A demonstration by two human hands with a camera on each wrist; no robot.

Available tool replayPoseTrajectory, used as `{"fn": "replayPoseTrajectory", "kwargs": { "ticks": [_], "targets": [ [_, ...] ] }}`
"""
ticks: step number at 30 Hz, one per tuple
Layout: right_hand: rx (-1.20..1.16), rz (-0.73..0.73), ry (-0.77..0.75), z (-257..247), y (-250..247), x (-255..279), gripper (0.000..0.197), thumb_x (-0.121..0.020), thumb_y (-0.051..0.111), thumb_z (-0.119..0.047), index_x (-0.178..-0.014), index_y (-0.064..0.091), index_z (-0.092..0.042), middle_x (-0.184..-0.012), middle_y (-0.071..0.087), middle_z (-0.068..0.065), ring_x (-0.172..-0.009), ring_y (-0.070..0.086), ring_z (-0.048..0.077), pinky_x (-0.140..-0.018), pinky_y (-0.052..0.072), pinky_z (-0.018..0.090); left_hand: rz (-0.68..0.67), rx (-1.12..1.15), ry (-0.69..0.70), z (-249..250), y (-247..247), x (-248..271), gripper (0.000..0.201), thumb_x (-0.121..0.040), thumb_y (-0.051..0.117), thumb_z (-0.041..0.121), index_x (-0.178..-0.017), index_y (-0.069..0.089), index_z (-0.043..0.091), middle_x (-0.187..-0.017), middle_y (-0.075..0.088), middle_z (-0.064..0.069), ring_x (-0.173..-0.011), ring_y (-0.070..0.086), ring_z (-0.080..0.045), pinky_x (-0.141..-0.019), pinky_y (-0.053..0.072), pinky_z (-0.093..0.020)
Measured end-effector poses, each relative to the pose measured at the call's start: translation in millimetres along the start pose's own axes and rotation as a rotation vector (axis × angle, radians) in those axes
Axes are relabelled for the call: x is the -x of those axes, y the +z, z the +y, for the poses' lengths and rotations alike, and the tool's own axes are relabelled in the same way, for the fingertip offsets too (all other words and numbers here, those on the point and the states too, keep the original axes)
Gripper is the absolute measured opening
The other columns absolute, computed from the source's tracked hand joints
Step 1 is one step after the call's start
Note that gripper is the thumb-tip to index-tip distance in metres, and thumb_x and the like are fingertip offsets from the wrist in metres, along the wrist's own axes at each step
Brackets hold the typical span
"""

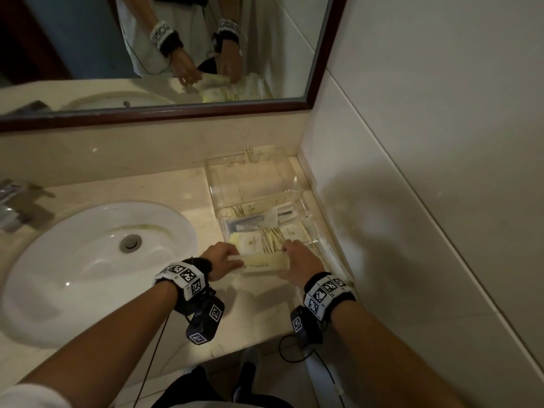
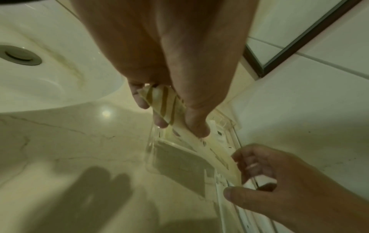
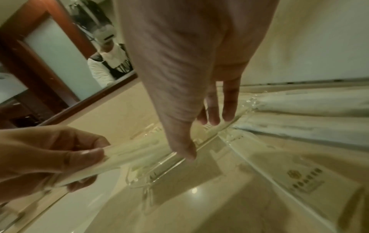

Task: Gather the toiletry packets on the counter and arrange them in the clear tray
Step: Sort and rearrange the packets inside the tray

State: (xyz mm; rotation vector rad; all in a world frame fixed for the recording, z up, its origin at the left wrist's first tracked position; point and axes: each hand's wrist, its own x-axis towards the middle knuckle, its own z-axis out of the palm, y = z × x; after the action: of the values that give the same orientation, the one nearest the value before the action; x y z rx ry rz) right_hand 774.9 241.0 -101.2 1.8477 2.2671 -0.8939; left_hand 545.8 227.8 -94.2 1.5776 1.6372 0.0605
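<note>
I hold a stack of packets [image 1: 263,262] between my two hands, just at the near edge of the clear tray [image 1: 297,198]. Its long axis runs left to right, along that edge, so it lies across the way into the tray. My left hand [image 1: 221,258] pinches the left end with thumb and fingers; my right hand [image 1: 300,262] grips the right end. Both are equally near. The tray stands in the back right corner of the bench [image 1: 164,189], close to the side wall [image 1: 412,172]. Its near part already carries packets [image 1: 265,235] and a small tube [image 1: 253,224], so I judge free room lies further back. The sink [image 1: 88,260] is to the left.
</note>
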Motion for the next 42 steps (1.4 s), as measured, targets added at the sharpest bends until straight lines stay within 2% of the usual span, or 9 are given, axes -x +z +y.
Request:
{"fn": "replayPoseTrajectory", "kwargs": {
  "ticks": [4,8,13,22,27,31,33,37,42],
  "targets": [
    [-0.014,-0.05,0.257,14.9,11.8,1.7,0.076,-0.084,0.068,-0.043,-0.143,0.034,-0.012,-0.145,0.042,0.01,-0.132,0.044,0.029,-0.107,0.041,0.042,0.055,0.029,-0.023,-8.3,-2.3,1.6,0.02,-0.088,0.06,0.031,-0.094,0.063,0.012,-0.094,0.062,-0.006,-0.088,0.059,-0.024,-0.077,0.046,-0.03],
    [0.05,-0.034,0.343,21.1,26.7,5.3,0.07,-0.083,0.072,-0.043,-0.136,0.039,-0.011,-0.136,0.048,0.012,-0.124,0.048,0.03,-0.101,0.045,0.039,0.057,0.033,-0.037,-10.2,-2.6,3.6,0.025,-0.088,0.06,0.031,-0.099,0.063,0.008,-0.093,0.06,-0.005,-0.085,0.057,-0.022,-0.075,0.045,-0.028],
    [0.032,-0.01,0.353,21.4,29.1,3.1,0.065,-0.085,0.07,-0.022,-0.139,0.037,-0.007,-0.136,0.049,0.015,-0.126,0.049,0.031,-0.102,0.045,0.036,0.047,0.041,-0.048,-10.4,-1.8,4.4,0.022,-0.088,0.06,0.03,-0.097,0.062,0.01,-0.094,0.061,-0.006,-0.088,0.059,-0.024,-0.076,0.047,-0.031],
    [-0.004,-0.036,0.355,20.0,18.3,7.5,0.049,-0.089,0.058,-0.02,-0.135,0.047,-0.009,-0.132,0.055,0.013,-0.119,0.055,0.031,-0.094,0.05,0.036,0.052,0.055,-0.025,-1.9,-3.6,1.5,0.02,-0.088,0.062,0.03,-0.094,0.064,0.011,-0.104,0.067,-0.012,-0.092,0.061,-0.025,-0.081,0.049,-0.033],
    [-0.023,-0.075,0.396,16.6,-2.8,9.8,0.028,-0.081,0.057,-0.023,-0.106,0.058,-0.011,-0.108,0.065,0.008,-0.091,0.062,0.024,-0.078,0.055,0.032,0.062,0.082,-0.014,2.0,-5.6,-2.4,0.024,-0.087,0.062,0.028,-0.099,0.065,0.007,-0.104,0.068,-0.013,-0.094,0.063,-0.028,-0.083,0.051,-0.035],
    [-0.085,-0.03,0.412,17.8,-19.6,8.0,0.037,-0.082,0.051,-0.024,-0.116,0.057,-0.013,-0.115,0.063,0.007,-0.103,0.061,0.027,-0.078,0.046,0.03,0.07,0.115,-0.004,4.1,-8.5,-4.2,0.02,-0.088,0.061,0.028,-0.095,0.064,0.009,-0.104,0.067,-0.012,-0.094,0.063,-0.027,-0.082,0.052,-0.035],
    [-0.194,0.04,0.403,17.8,-25.2,5.1,0.037,-0.084,0.049,-0.03,-0.115,0.059,-0.013,-0.112,0.063,0.008,-0.104,0.061,0.029,-0.076,0.043,0.029,0.081,0.132,0.001,5.3,-10.3,-5.5,0.019,-0.088,0.061,0.027,-0.093,0.064,0.01,-0.101,0.066,-0.011,-0.094,0.062,-0.027,-0.083,0.052,-0.036],
    [-0.623,0.185,0.294,12.2,-32.6,-3.3,0.023,-0.084,0.054,-0.03,-0.073,0.057,-0.01,-0.073,0.062,0.007,-0.069,0.061,0.024,-0.062,0.047,0.03,0.113,0.187,0.007,6.7,-13.8,-7.9,0.013,-0.089,0.06,0.024,-0.086,0.06,0.012,-0.087,0.06,-0.008,-0.081,0.057,-0.023,-0.076,0.048,-0.033],
    [-1.221,0.062,0.164,-4.7,-39.4,-6.5,0.018,-0.09,0.063,-0.005,-0.108,0.064,-0.002,-0.105,0.071,0.019,-0.096,0.071,0.031,-0.084,0.059,0.047,0.151,0.27,0.011,6.1,-17.8,-8.8,0.023,-0.09,0.057,0.019,-0.107,0.06,0.003,-0.09,0.057,-0.008,-0.082,0.057,-0.024,-0.074,0.05,-0.032]
  ]
}}
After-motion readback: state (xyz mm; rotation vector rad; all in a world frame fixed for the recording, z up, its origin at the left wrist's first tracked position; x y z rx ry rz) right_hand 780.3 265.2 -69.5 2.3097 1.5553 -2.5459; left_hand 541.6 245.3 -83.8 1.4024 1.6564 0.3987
